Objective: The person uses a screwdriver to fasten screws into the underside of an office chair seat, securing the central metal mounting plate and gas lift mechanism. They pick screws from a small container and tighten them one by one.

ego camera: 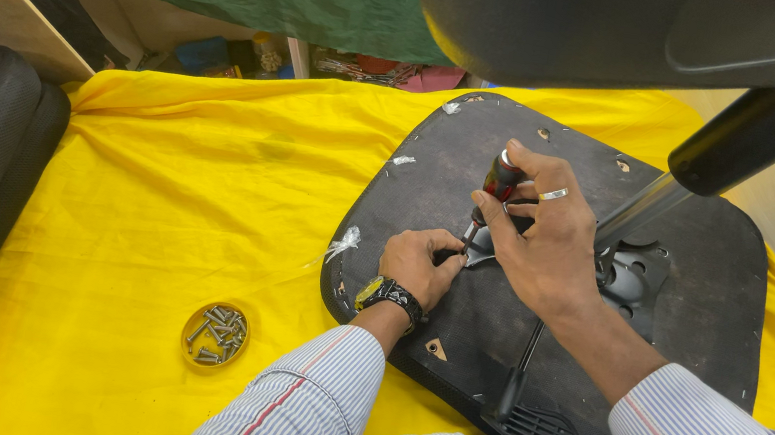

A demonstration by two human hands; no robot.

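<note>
At frame centre, the right hand (547, 235) wraps its fingers around a screwdriver (496, 187) (red-black handle), standing upright on the dark seat base (700, 292); left hand (417, 262) fingers pinch near its tip.

Right hand (546, 240) gripping red-and-black-handled screwdriver (496, 187) at frame centre, left hand (417, 262) steadying its tip, black upturned chair seat base (700, 292), lower-left small round yellow dish of metal screws (215, 334)

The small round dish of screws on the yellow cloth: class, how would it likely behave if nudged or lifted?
The dish looks shallow and flat-bottomed, so it would probably slide rather than tip. The screws lie loose in a heap, so they would likely rattle and shift. The yellow cloth is soft and may wrinkle under a push.
</note>
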